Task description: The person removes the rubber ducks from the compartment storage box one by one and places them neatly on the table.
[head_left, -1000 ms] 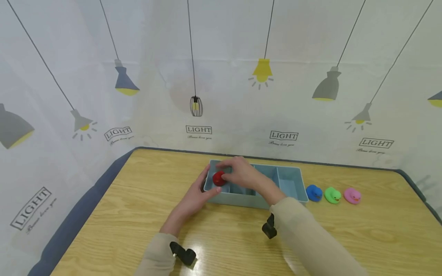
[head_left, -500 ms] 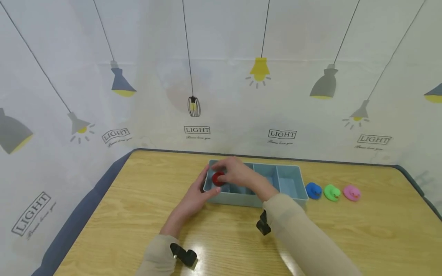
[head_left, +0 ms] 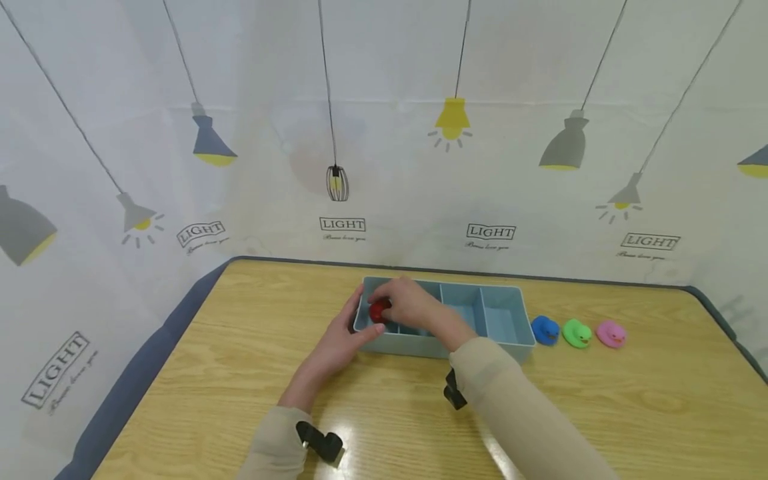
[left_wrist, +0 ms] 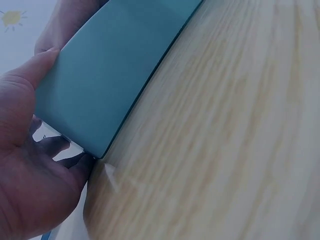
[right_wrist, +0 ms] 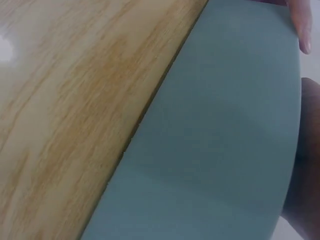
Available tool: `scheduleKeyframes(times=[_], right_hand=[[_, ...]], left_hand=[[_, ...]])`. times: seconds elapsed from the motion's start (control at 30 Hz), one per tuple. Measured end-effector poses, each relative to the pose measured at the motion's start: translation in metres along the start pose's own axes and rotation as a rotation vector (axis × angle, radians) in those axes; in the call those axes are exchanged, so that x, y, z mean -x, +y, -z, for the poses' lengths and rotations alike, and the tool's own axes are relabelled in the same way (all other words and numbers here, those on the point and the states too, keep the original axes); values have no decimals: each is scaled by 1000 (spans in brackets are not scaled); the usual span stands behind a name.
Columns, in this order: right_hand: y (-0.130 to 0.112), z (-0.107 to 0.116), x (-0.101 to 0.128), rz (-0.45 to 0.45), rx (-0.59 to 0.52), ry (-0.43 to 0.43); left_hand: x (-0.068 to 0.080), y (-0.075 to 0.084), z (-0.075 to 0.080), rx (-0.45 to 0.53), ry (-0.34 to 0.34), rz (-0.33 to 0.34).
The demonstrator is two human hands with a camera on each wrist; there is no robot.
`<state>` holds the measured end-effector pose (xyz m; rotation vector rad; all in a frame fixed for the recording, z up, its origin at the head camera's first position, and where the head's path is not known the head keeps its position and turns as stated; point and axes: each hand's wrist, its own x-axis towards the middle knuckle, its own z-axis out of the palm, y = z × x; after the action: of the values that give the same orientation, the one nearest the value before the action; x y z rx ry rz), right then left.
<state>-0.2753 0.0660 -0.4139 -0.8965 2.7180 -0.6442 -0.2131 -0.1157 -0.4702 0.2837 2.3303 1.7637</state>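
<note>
A light blue divided box (head_left: 414,345) lies lengthwise near the table's back edge. At its left end my left hand (head_left: 337,345) grips the corner, thumb on the front rim and fingers around the end wall; the left wrist view shows this hand (left_wrist: 30,175) against the box's outer wall (left_wrist: 115,70). Down in the leftmost compartment my right hand (head_left: 413,305) holds a red rubber duck (head_left: 378,311), partly covered by the fingers. From the right wrist, the box's front wall (right_wrist: 200,130) hides the duck and most of the right hand (right_wrist: 307,165).
Right of the box stand a blue duck (head_left: 545,331), a green duck (head_left: 577,334) and a pink duck (head_left: 611,334) in a row. Behind the wooden table (head_left: 384,413) hangs a white curtain (head_left: 396,133) printed with lamps.
My right hand has shifted slightly left and lower over the leftmost compartment, with the red duck now more covered by its fingers. The left hand stays on the box corner.
</note>
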Motion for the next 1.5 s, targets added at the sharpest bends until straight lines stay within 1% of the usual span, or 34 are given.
scheduleKeyframes(times=[0.27, 0.43, 0.63, 0.87, 1.3, 1.5], right_hand=[[2, -5, -1, -1, -16, 20], [5, -7, 1, 19, -59, 40], [8, -7, 2, 20, -127, 52], [8, -7, 1, -14, -198, 51], [9, -3, 1, 27, -195, 34], [11, -4, 1, 21, -188, 38]], left_hand=[[0, 0, 0, -5, -3, -2], [0, 1, -2, -2, -3, -1], [0, 1, -2, -4, -3, 3], [0, 0, 0, 7, -4, 3], [1, 1, 1, 11, 1, 10], [1, 0, 1, 10, -3, 11]])
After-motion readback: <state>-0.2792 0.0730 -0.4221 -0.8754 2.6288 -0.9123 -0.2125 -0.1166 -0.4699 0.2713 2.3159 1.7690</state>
